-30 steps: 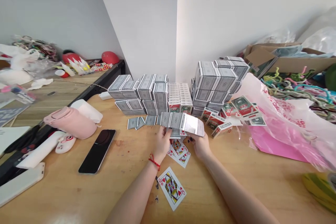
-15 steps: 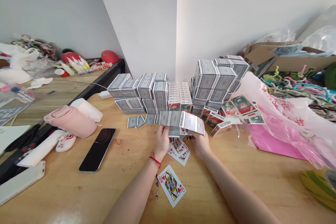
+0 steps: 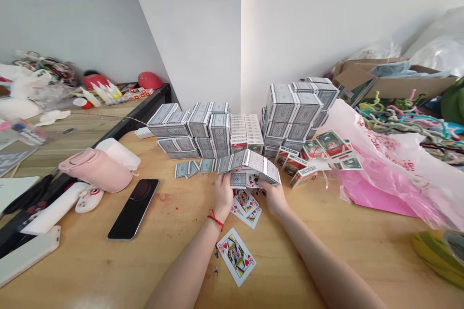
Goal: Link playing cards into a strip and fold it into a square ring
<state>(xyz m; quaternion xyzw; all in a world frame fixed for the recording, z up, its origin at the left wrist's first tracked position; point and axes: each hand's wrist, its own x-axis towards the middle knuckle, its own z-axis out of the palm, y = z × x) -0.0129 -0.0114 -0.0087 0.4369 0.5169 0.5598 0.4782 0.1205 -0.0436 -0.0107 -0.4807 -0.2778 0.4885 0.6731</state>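
Both hands grip a strip of joined playing cards (image 3: 253, 161), patterned backs outward, bent up into an arch. My left hand (image 3: 224, 195) is closed on its left end; my right hand (image 3: 274, 197) pinches the right end, thumb on the near side. Under the arch, a card back and part of a face-up card show. Face-up court cards (image 3: 245, 203) lie between my wrists, partly overlapping. Nearer, a heart court card (image 3: 237, 257) lies alone. Loose face-down cards (image 3: 208, 165) rest left of the strip. My fingers behind the strip are hidden.
Behind stand card-covered blocks on the left (image 3: 192, 130) and taller ones on the right (image 3: 293, 113), with stacked card boxes (image 3: 245, 130) between. Loose card boxes (image 3: 295, 166) and pink plastic (image 3: 377, 169) lie right. A phone (image 3: 134, 208) and pink bottle (image 3: 96, 169) are left.
The card strip has gone from a flatter, angled shape to a higher arch, its right part sloping down. More of the cards beneath it shows. The view has shifted slightly.
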